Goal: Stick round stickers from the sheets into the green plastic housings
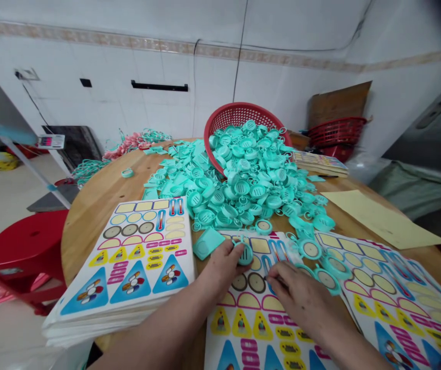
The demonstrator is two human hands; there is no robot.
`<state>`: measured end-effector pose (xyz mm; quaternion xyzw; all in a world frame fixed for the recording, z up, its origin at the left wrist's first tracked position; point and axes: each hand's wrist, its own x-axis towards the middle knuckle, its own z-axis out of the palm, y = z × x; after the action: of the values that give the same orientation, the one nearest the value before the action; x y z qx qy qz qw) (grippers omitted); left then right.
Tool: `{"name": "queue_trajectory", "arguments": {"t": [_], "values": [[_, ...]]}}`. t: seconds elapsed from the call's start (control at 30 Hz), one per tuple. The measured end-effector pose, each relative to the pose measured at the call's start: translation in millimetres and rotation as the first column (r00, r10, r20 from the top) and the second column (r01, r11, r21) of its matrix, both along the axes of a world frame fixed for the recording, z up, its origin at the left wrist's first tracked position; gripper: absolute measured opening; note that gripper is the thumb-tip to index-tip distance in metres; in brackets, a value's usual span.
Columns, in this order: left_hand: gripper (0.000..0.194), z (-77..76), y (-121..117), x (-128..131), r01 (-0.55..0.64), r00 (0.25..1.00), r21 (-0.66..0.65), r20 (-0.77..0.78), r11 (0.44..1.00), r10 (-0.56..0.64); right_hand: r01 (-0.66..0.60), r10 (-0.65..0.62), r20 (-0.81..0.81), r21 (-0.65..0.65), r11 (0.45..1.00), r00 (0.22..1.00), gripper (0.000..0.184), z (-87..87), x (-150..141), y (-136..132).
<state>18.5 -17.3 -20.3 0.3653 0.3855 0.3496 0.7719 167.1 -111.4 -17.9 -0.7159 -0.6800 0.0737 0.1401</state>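
My left hand [220,264] is closed on a round teal plastic case [245,254] with slots in its face, held above the middle sticker sheet [239,303]. Fingers pinched, my right hand [301,295] is at the right edge of a round brown-rimmed sticker [257,282] on that sheet; whatever is between the fingertips is hidden. Beyond my right hand lie several teal cases with round stickers in them, one of them a stickered case [311,250]. A flat teal square piece [208,243] lies just left of my left hand.
A large heap of teal cases [243,180] spills from a tipped red basket [239,109] across the round wooden table [100,190]. A thick stack of sticker sheets [128,257] sits left, another sheet [382,277] right. Yellowish paper [382,216] lies at the right; a red stool [20,246] stands left.
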Motion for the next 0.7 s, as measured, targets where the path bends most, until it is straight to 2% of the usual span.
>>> {"name": "queue_trajectory", "arguments": {"t": [0.23, 0.43, 0.53, 0.7], "values": [[0.012, 0.2, 0.6, 2.5, -0.005, 0.999, 0.008, -0.039, 1.0, 0.005, 0.011, -0.011, -0.014, -0.003, 1.0, 1.0, 0.019, 3.1, -1.5, -0.3], [0.009, 0.9, -0.1, 3.0, -0.002, 0.998, 0.017, -0.063, 1.0, 0.003, 0.001, -0.005, -0.052, -0.082, 0.997, 0.999, 0.017, 2.5, -0.4, -1.0], [0.009, 1.0, 0.3, 3.0, 0.005, 0.997, 0.02, -0.078, 1.0, -0.003, 0.022, -0.024, -0.034, -0.056, 0.998, 0.999, 0.019, 0.3, -0.5, -1.7], [0.008, 0.8, -0.2, 3.2, 0.008, 0.996, 0.036, -0.085, 0.999, -0.005, 0.012, -0.014, -0.023, -0.09, 0.996, 1.0, 0.018, 2.5, -1.9, -1.3]]}}
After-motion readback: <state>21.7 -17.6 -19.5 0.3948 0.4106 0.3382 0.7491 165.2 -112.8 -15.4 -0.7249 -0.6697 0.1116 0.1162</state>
